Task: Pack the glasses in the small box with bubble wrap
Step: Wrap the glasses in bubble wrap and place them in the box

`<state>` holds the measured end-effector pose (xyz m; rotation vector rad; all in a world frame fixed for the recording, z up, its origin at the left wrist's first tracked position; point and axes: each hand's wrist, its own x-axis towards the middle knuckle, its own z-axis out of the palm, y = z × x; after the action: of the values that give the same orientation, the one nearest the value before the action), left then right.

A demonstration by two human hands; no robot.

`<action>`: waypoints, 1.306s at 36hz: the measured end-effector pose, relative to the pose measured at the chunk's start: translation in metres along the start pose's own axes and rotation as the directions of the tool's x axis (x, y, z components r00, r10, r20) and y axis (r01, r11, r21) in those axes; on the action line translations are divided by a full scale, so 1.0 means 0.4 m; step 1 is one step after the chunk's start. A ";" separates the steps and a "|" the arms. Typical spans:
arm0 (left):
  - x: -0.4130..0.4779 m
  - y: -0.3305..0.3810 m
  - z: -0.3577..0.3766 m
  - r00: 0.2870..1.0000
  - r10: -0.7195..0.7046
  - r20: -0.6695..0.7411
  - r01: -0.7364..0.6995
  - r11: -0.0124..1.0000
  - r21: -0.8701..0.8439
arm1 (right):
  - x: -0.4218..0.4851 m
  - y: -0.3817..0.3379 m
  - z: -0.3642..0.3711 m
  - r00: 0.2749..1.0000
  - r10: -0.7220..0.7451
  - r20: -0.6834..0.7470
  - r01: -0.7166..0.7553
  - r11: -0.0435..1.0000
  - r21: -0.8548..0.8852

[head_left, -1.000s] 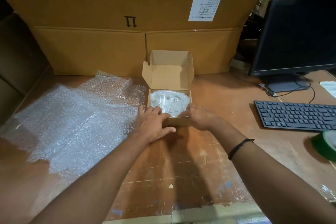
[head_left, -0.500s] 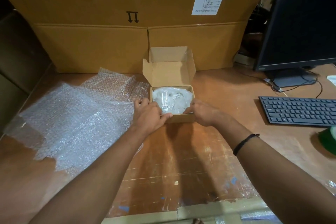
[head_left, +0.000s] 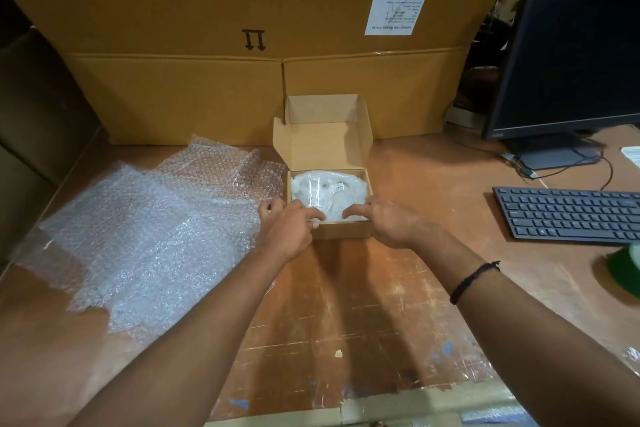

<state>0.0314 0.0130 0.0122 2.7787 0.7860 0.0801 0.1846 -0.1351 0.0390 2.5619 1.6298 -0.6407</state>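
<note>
Left hand pinched the near wall of the small box, thumb outside and forefinger over the rim. Right hand lay with fairly straight fingers on the contents. Table carried spare bubble wrap beside the box. Glasses sat wrapped inside. Judged: press the bundle evenly below the rim before folding the lid down.

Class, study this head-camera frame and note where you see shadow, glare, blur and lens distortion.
Head view: dim, warm light; the forearms throw soft shadows on the table near the small box; the loose bubble wrap glints white; the green tape roll at the right edge is blurred; the big carton and monitor lean outward, a wide-angle effect.
</note>
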 end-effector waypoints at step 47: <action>0.015 -0.015 -0.029 0.961 0.176 0.214 -0.208 0.968 0.141 | -0.009 -0.039 -0.007 0.998 0.002 -0.060 -0.018 0.964 -0.265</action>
<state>0.0323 0.0236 0.0217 2.9497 0.4904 -0.2351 0.1704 -0.1306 0.0457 2.4140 1.5953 -0.3206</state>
